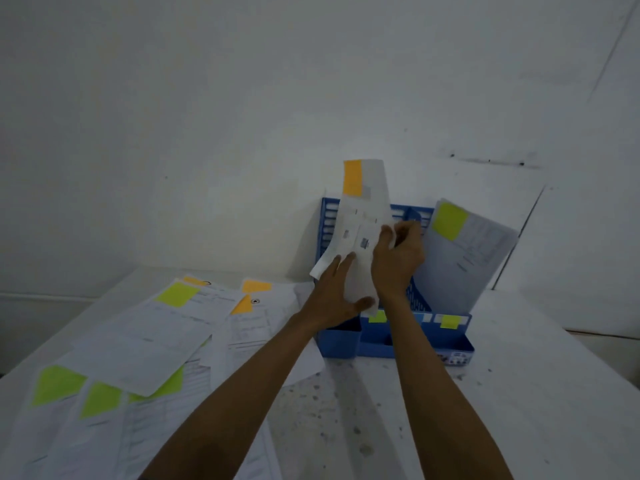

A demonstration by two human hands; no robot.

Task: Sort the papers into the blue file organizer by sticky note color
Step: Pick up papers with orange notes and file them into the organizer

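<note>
A blue file organizer (450,344) stands on the table against the wall. Over its left side both hands hold a curved white paper (367,209) with an orange sticky note at its top. My left hand (332,299) supports the sheet from below, thumb on its lower edge. My right hand (398,261) pinches the sheet's right edge. In the right compartment a paper with a yellow-green sticky note (464,251) leans to the right. Small yellow-green tabs (450,321) are stuck on the organizer's front rail.
A loose pile of papers (145,341) with yellow-green and orange sticky notes covers the left of the speckled white table (346,427). A white wall stands right behind the organizer. The table edge runs down the right side.
</note>
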